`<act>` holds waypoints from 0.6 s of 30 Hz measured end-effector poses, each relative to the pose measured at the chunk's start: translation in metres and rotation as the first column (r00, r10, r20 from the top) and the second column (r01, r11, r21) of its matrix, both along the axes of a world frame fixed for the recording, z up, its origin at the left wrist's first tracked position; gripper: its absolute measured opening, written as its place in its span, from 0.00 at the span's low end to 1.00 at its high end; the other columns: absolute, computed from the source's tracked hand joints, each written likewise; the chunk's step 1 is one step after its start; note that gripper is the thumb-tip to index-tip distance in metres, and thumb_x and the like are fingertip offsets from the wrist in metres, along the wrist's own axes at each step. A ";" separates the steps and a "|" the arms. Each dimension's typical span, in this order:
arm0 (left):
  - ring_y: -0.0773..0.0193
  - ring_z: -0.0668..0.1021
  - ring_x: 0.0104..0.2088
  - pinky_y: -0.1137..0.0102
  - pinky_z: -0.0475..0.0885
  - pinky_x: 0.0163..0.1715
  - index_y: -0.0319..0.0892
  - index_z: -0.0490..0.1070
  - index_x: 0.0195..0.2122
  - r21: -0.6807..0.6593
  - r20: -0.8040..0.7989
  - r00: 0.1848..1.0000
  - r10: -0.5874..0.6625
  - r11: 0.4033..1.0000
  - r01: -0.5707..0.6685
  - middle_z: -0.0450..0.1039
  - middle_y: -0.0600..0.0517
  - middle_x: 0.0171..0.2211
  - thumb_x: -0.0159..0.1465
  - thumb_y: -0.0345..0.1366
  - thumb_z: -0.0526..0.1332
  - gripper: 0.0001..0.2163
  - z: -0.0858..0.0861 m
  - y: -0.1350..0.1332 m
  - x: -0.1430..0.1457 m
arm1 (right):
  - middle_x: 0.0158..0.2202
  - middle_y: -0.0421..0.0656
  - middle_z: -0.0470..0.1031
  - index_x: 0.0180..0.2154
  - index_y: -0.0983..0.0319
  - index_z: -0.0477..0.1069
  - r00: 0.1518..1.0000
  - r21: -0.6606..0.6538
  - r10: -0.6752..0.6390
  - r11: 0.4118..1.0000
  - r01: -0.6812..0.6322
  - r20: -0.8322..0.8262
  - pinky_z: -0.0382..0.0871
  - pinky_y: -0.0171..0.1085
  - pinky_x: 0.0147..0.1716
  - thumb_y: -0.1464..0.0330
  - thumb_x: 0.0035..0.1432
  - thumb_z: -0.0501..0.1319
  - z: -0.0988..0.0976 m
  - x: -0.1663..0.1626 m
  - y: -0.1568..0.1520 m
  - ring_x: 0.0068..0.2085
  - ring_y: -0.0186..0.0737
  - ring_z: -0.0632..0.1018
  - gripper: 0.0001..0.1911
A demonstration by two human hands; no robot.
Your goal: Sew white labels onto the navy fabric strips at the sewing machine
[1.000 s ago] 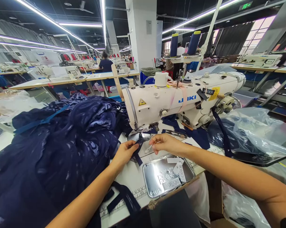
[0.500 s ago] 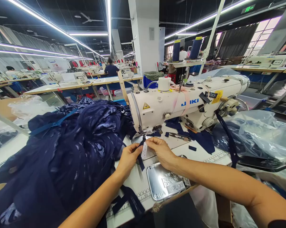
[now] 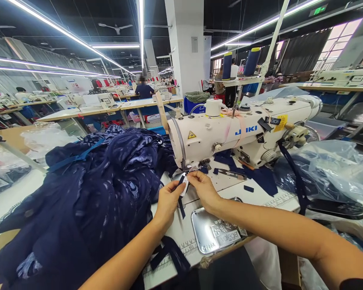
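My left hand [image 3: 168, 200] and my right hand [image 3: 203, 188] meet just below the needle of a white JUKI sewing machine [image 3: 242, 129]. Both pinch a small white label [image 3: 184, 186] laid against a narrow navy strap [image 3: 180, 203] that hangs down between them. The fingers of both hands are closed on these pieces. A large heap of navy patterned fabric [image 3: 91, 193] lies to the left, touching my left wrist. Under my right forearm sits a metal tray [image 3: 207, 231] holding more white labels.
Two navy thread cones [image 3: 240, 64] stand behind the machine. Clear plastic bags [image 3: 335, 169] with dark cloth lie at the right. Navy scraps [image 3: 260, 177] lie by the machine base. Other sewing tables and a person [image 3: 143, 88] are farther back.
My right hand has brought the white label to the strap and both hands have moved up closer to the needle. The view has shifted a little to the left.
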State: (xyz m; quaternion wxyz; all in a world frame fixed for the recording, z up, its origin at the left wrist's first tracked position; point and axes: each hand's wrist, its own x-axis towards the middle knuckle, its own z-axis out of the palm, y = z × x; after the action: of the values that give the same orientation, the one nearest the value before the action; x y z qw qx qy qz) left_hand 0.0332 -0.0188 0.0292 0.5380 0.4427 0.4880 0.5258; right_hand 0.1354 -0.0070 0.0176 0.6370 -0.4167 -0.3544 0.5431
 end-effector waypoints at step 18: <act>0.72 0.66 0.19 0.76 0.60 0.19 0.36 0.74 0.23 -0.058 -0.003 0.994 -0.107 0.993 0.107 0.69 0.54 0.18 0.44 0.45 0.66 0.15 0.000 0.002 -0.006 | 0.20 0.35 0.63 0.20 0.61 0.63 0.952 0.091 0.167 0.976 -0.196 0.258 0.58 0.35 0.31 0.60 0.42 0.61 -0.002 0.014 0.002 0.26 0.33 0.64 0.12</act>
State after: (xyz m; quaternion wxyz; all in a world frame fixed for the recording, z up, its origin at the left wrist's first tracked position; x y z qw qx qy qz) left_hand 0.0271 -0.0167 0.0295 0.5764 0.4540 0.4801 0.4808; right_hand 0.1496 -0.0048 0.0156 0.5580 -0.4095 -0.4992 0.5213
